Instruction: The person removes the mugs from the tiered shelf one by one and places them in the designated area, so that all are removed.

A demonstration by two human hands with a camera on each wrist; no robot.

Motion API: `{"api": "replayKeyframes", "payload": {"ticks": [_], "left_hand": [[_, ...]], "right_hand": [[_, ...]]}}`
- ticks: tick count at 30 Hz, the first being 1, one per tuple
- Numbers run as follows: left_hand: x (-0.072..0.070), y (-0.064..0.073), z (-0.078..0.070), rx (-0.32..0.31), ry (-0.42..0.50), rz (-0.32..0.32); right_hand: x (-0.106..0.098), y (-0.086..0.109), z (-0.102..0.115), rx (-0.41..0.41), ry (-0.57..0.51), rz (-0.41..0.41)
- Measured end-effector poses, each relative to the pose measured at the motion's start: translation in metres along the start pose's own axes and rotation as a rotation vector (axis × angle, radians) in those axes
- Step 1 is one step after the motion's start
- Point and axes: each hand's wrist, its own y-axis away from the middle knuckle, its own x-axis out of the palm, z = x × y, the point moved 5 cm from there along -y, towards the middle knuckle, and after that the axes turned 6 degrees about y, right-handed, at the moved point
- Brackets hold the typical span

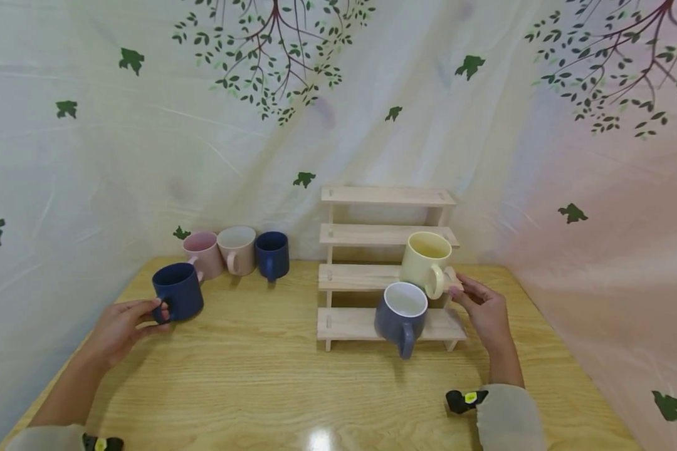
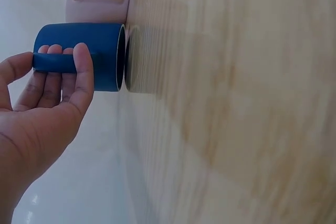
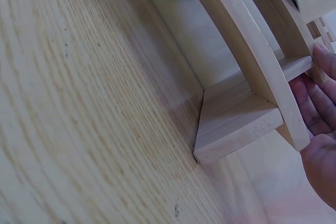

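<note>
My left hand (image 1: 118, 329) grips a navy blue mug (image 1: 183, 291) by its handle, at the left of the table. In the left wrist view, the fingers wrap through the handle and the mug's base is close to the tabletop; whether it touches, I cannot tell. On the right, my right hand (image 1: 485, 310) pinches the right end of the second step of a wooden stepped rack (image 1: 350, 275). Beside that hand a yellow mug (image 1: 420, 263) stands on the second step. A grey-blue mug (image 1: 397, 319) with a white inside sits on the lowest step, handle toward the front.
A pink mug (image 1: 204, 257), a white-lined pale pink mug (image 1: 238, 250) and another navy mug (image 1: 272, 254) stand in a row at the back left of the wooden table (image 1: 248, 376). A leaf-printed curtain (image 1: 231, 156) hangs behind and along both sides.
</note>
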Motion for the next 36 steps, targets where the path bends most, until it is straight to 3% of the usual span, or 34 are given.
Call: {"api": "replayKeyframes", "payload": {"ticks": [15, 23, 29, 36], "left_hand": [[-0.009, -0.001, 0.002, -0.009, -0.014, 0.035], [-0.016, -0.003, 0.006, -0.043, -0.033, 0.044], [-0.016, -0.003, 0.006, -0.087, -0.006, 0.094], [-0.014, 0.000, 0.005, -0.095, -0.009, 0.134]], "right_hand": [[0.001, -0.001, -0.001, -0.042, -0.017, -0.003], [0.001, -0.001, 0.000, -0.041, -0.010, -0.005], [0.000, -0.001, 0.001, -0.036, -0.003, -0.005], [0.001, -0.001, 0.000, -0.031, -0.007, -0.009]]}}
